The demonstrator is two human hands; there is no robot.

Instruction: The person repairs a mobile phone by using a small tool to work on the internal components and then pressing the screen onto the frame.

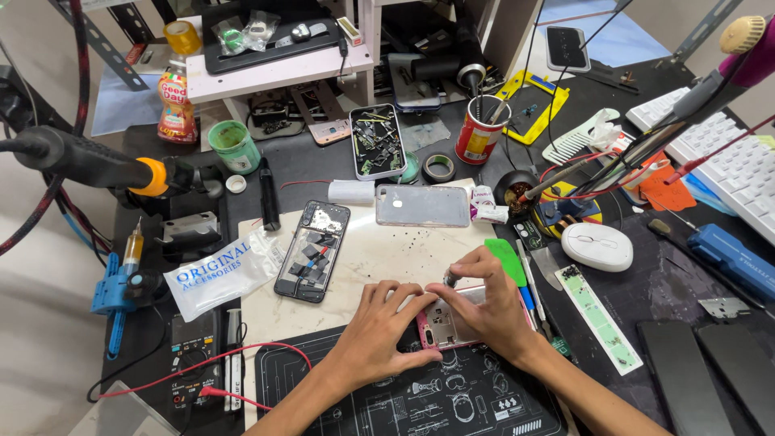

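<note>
A pink opened phone (444, 327) lies on the pale work mat (387, 254) near the front edge. My left hand (379, 327) presses on its left side with fingers spread over the frame. My right hand (483, 303) rests on its right side and pinches a small dark screwdriver (450, 279) upright over the phone's top edge. Much of the pink phone is hidden under both hands.
A second opened black phone (313, 250) lies to the left beside a clear plastic bag (222, 274). A silver back cover (422, 205), a tray of parts (377, 141), a red can of tools (481, 131), a white mouse (597, 246), a keyboard (731, 165) and a multimeter (194, 363) crowd the bench.
</note>
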